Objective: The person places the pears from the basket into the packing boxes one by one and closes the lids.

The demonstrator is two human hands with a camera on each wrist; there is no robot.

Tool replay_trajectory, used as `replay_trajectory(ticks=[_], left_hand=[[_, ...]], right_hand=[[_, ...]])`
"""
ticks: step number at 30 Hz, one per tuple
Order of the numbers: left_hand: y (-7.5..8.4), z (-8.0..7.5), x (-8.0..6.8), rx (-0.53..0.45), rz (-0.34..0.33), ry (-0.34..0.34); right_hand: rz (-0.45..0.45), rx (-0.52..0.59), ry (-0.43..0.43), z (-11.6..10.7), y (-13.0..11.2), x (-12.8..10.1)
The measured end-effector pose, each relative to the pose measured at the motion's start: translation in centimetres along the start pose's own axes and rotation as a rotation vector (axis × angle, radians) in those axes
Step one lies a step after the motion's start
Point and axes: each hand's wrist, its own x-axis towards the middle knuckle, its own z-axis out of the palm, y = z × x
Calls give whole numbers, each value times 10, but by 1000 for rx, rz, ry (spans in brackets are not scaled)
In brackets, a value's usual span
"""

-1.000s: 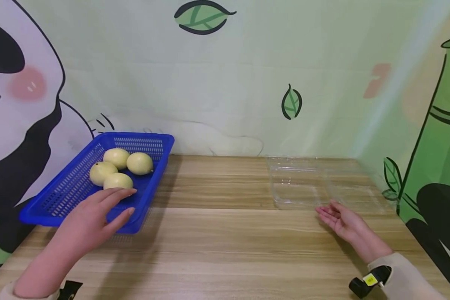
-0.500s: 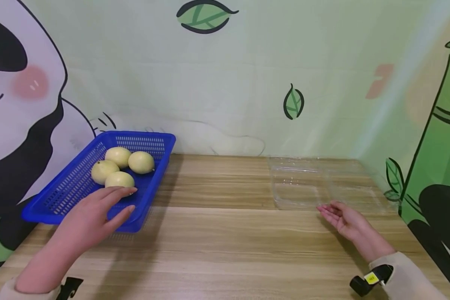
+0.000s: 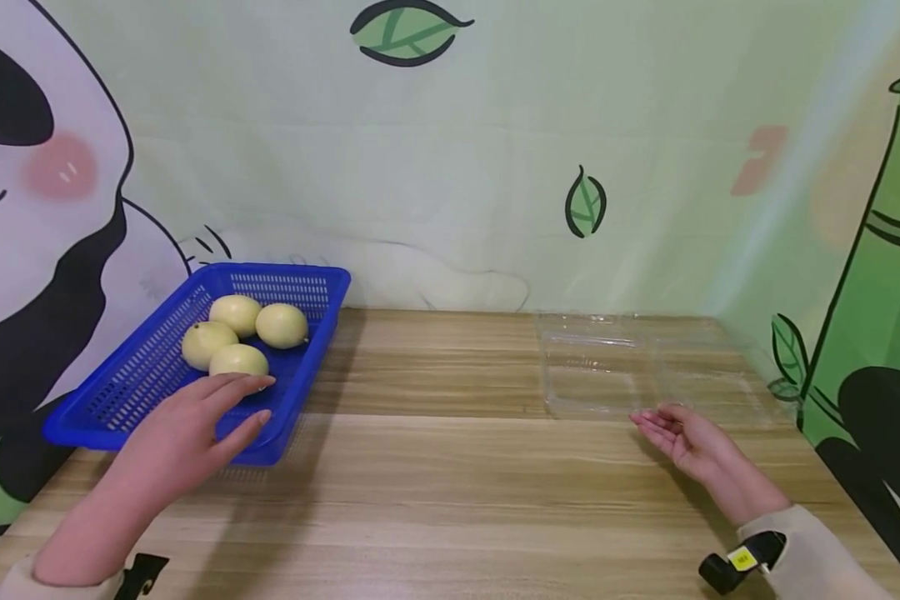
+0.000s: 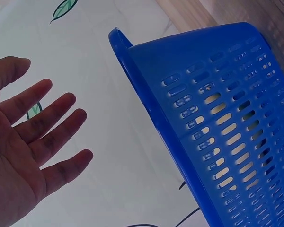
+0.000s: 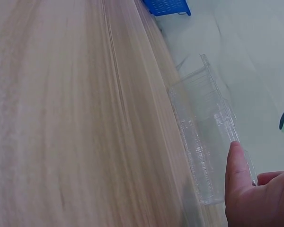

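A wooden table (image 3: 450,475) filled the lower half of the head view, w/ a cartoon panda-and-bamboo backdrop (image 3: 495,150) behind it. At center left sat a blue perforated basket (image 3: 120,392), tilted against the backdrop, holding four pale yellow round fruits (image 3: 281,325) bunched toward its far end. At center right lay a clear plastic clamshell box (image 3: 592,367), opened flat, hard to make out against the wood. The left hand (image 3: 187,433) was at lower left, fingers straight and spread, holding nothing, hovering over the basket's near rim w/ fingertips just beside the nearest fruit (image 3: 237,360); the left wrist view showed the same spread palm (image 4: 23,142) apart from the basket wall (image 4: 217,118). The right hand (image 3: 686,437) was at lower right, palm up, fingers relaxed and empty, just beside the clamshell's near edge; in the right wrist view its thumb (image 5: 236,165) lay right by the clear box (image 5: 203,137), contact unclear.
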Motion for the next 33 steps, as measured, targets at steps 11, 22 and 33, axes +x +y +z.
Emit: replay_trajectory(ticks=[11, 22, 33], left_hand=[[4, 3, 2, -24, 7, -9], [9, 6, 7, -39, 6, -23], [11, 7, 8, -45, 6, -28]], right_hand=[[-3, -40, -75, 1, 5, -1], [5, -96, -132, 11, 12, 2], [-15, -155, -161, 23, 21, 6]])
